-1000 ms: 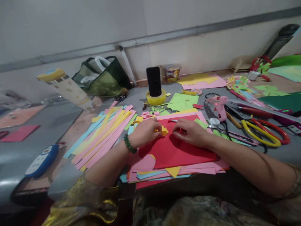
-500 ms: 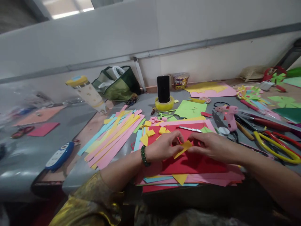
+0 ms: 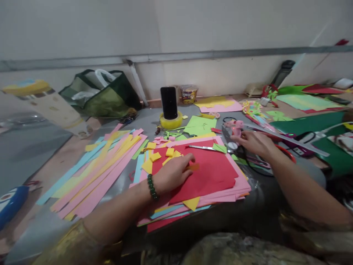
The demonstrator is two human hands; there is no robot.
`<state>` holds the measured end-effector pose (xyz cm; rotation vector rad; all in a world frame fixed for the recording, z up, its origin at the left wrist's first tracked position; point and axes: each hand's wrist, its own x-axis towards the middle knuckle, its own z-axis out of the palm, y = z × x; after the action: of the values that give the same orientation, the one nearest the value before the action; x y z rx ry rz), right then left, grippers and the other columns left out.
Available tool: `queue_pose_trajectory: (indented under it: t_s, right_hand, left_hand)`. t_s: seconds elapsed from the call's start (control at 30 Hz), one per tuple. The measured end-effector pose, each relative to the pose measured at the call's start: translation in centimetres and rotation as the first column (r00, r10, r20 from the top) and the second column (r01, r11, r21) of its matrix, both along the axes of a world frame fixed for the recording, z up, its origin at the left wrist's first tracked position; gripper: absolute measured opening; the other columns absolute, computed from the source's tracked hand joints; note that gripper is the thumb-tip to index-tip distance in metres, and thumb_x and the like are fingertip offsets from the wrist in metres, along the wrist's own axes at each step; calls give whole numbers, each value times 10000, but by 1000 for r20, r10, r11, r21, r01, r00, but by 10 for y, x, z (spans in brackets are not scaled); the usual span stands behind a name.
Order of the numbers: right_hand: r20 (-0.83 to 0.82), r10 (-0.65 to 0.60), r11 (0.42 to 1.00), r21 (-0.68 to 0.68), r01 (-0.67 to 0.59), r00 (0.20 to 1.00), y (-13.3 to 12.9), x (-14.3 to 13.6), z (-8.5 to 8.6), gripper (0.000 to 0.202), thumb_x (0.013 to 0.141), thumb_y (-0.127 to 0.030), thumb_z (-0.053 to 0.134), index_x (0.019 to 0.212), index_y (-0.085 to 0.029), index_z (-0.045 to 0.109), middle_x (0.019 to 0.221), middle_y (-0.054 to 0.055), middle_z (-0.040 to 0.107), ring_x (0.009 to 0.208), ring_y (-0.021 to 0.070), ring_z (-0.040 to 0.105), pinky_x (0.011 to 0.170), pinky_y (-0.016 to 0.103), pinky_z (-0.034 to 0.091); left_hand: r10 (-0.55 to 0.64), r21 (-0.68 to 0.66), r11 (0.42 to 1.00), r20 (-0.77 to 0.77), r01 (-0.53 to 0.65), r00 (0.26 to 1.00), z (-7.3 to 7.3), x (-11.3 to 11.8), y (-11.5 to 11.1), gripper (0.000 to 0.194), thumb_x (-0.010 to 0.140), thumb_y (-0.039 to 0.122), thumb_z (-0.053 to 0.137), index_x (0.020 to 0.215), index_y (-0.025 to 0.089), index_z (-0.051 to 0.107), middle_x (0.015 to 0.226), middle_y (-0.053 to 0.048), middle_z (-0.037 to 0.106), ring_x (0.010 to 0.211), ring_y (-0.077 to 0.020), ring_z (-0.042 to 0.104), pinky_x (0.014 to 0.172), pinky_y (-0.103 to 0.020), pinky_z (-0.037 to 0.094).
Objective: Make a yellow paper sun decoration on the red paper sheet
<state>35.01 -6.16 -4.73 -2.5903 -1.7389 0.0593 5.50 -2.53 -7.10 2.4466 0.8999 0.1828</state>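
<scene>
My left hand [image 3: 176,171], with a green bead bracelet on the wrist, hovers over a stack topped by red paper [image 3: 212,171]. Its thumb and fingertips pinch a small yellow-orange piece of paper [image 3: 194,167]. To the right, my right hand [image 3: 255,142] is closed around the handle of a pink glue gun [image 3: 236,125], which shows a small red light. Several small folded yellow paper pieces [image 3: 155,157] lie on the red sheet just beyond my left hand. Scissors [image 3: 202,148] rest at the sheet's far edge, partly under a green paper scrap [image 3: 220,148].
Paper strips [image 3: 110,165] in several colours lie left of the stack. A phone [image 3: 169,103] stands in a yellow tape roll [image 3: 171,120] at the back. A tilted-looking tumbler [image 3: 52,106] and a green bag [image 3: 110,94] stand back left. Tools and cables crowd the right.
My right hand has let go of the yellow paper and moved right to the glue gun, gripping it. My left hand keeps the paper piece. The view has turned right.
</scene>
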Motion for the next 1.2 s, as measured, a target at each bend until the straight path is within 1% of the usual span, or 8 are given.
queue_pose_trajectory:
  t_s: [0.13, 0.3, 0.43, 0.47, 0.57, 0.7, 0.87, 1.2]
  right_hand:
    - [-229, -102, 979, 151, 139, 968, 21, 3, -11, 238, 777, -334, 640, 604, -203, 543, 663, 88, 652, 705, 266, 638, 576, 300, 370]
    - [-308, -116, 908, 352, 226, 944, 18, 17, -5, 84, 777, -224, 535, 712, -191, 577, 660, 54, 618, 633, 208, 566, 558, 300, 388]
    - [-535, 135, 728, 624, 283, 834, -12, 16, 14, 163, 759, -353, 601, 817, -206, 637, 594, -6, 545, 515, 162, 469, 497, 297, 374]
    - [-579, 223, 729, 633, 260, 784, -21, 11, 19, 204, 753, -418, 631, 790, -219, 650, 557, -16, 520, 499, 161, 459, 489, 299, 371]
    - [-631, 356, 863, 504, 16, 689, -46, -13, 29, 283, 707, -521, 704, 695, -241, 667, 527, -12, 529, 515, 177, 499, 504, 307, 401]
    - [-657, 460, 886, 301, -352, 597, -59, -44, 27, 325, 736, -557, 687, 760, -235, 715, 639, 12, 633, 695, 223, 609, 649, 320, 475]
    - [-653, 345, 906, 45, -420, 674, -54, -58, 19, 473, 753, -648, 639, 775, -184, 722, 580, -8, 569, 563, 163, 516, 560, 285, 406]
    - [-587, 346, 866, -100, -489, 732, -45, -69, 21, 510, 797, -657, 566, 613, -184, 614, 526, -19, 458, 512, 127, 392, 504, 271, 290]
  left_hand:
    - [-20, 9, 1000, -8, 20, 1000, 1, 1, 2, 39, 871, 227, 546, 887, 206, 574, 903, -69, 703, 800, -217, 646, 685, -298, 464]
    - [88, -125, 989, 83, -77, 993, 7, 2, 4, 95, 861, 293, 575, 909, 212, 589, 846, -39, 697, 763, -196, 638, 645, -269, 443]
    - [152, -254, 958, 51, -134, 987, 11, 3, 6, 93, 808, 282, 613, 807, 209, 555, 715, 8, 643, 639, -163, 587, 550, -240, 396]
    - [157, -254, 956, 32, -144, 987, 11, 3, 6, 87, 800, 268, 611, 776, 208, 554, 716, 6, 640, 642, -161, 584, 556, -240, 399]
    - [158, -224, 962, -14, -157, 987, 12, 4, 7, 97, 799, 244, 589, 719, 207, 550, 716, 0, 638, 656, -164, 588, 584, -247, 414]
    - [162, -197, 967, -25, -164, 986, 12, 4, 5, 77, 821, 177, 505, 758, 215, 528, 685, 11, 619, 638, -158, 580, 588, -245, 413]
    - [140, -191, 972, 6, -136, 990, 9, 1, 4, 35, 839, 215, 478, 807, 230, 483, 616, 32, 569, 562, -159, 534, 562, -262, 393]
    - [161, -219, 964, 26, -152, 987, 7, 1, 5, 61, 828, 212, 496, 826, 242, 444, 615, 45, 570, 547, -157, 538, 559, -267, 383]
